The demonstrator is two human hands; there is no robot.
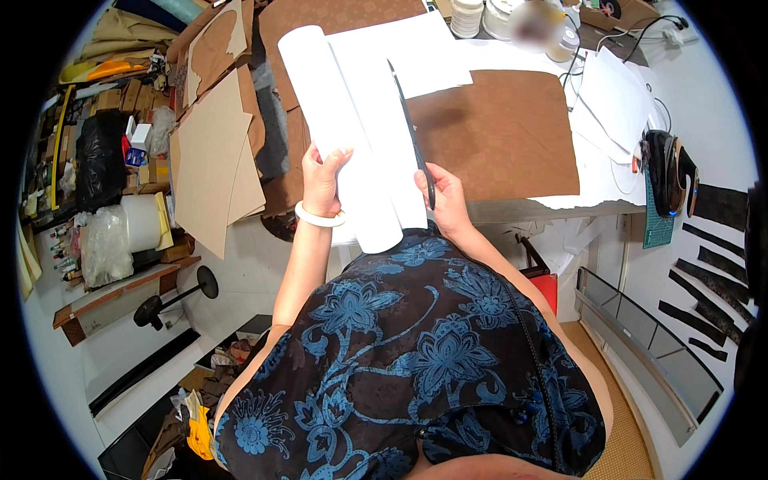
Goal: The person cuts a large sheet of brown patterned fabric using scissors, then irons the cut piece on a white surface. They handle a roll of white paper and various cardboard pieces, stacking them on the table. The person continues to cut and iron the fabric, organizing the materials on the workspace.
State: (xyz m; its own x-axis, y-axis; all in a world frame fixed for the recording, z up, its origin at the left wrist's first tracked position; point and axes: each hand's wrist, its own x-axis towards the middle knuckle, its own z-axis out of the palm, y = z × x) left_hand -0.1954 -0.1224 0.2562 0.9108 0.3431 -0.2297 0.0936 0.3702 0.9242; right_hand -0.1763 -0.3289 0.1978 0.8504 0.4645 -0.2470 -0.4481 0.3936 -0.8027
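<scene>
My left hand, with a pale bangle at the wrist, is closed around the left side of a white paper roll, thumb on top. The roll runs from the table toward my body, and its near end overhangs the table edge. A loose flap of white paper extends from the roll's right side. My right hand grips long black scissors, seen nearly edge-on along the flap's right edge, their tip pointing away from me. Beneath the scissors, a flat white sheet overlaps a brown sheet on the table.
Beige pattern pieces lie left of the table. White spools and cables stand at the back. Loose papers and a dark iron-like tool are at the right. Crowded shelves line the left; a red seat sits below the table.
</scene>
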